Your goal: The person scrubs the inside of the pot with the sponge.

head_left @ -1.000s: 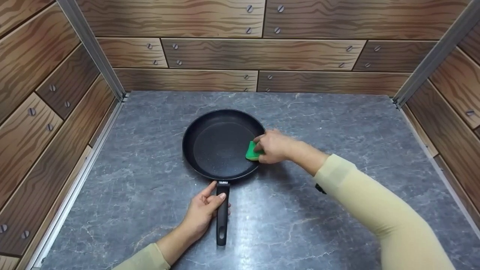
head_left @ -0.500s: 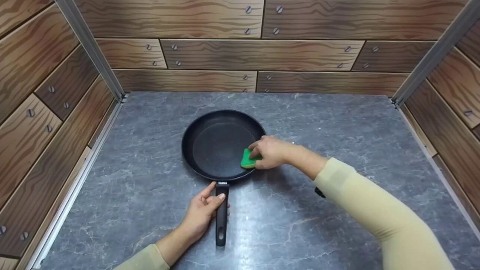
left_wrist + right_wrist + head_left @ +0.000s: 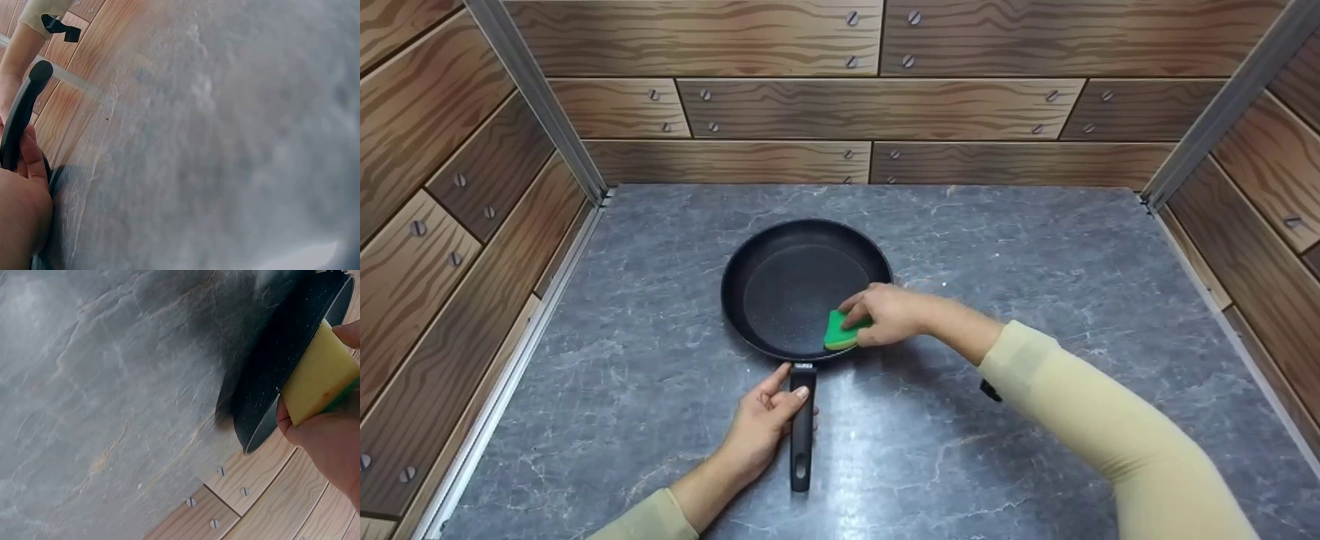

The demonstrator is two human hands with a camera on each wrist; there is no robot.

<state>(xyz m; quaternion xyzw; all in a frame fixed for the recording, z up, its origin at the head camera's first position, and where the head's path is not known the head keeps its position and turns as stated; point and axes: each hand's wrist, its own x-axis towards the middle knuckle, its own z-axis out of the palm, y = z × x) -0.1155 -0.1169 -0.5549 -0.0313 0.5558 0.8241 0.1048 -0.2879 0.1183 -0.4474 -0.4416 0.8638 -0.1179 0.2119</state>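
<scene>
A black frying pan (image 3: 787,292) lies on the grey marbled table, its handle (image 3: 801,450) pointing to the near side. My left hand (image 3: 761,427) grips that handle close to the pan, thumb on top; the left wrist view shows the fingers curled round the handle (image 3: 25,112). At the pan's near right inner edge, my right hand (image 3: 889,315) holds a sponge (image 3: 840,330), green on top. In the right wrist view the sponge's yellow side (image 3: 320,374) shows between thumb and fingers, across the pan rim.
Wood-plank-patterned walls (image 3: 780,109) close off the back and both sides of the table (image 3: 997,262). Metal posts (image 3: 536,97) stand at the back corners. A dark strap piece (image 3: 990,390) sits at my right sleeve.
My right hand has slid the sponge along the pan's right side toward the near edge and slightly left. The left hand keeps its grip on the handle, and the pan stays in place.
</scene>
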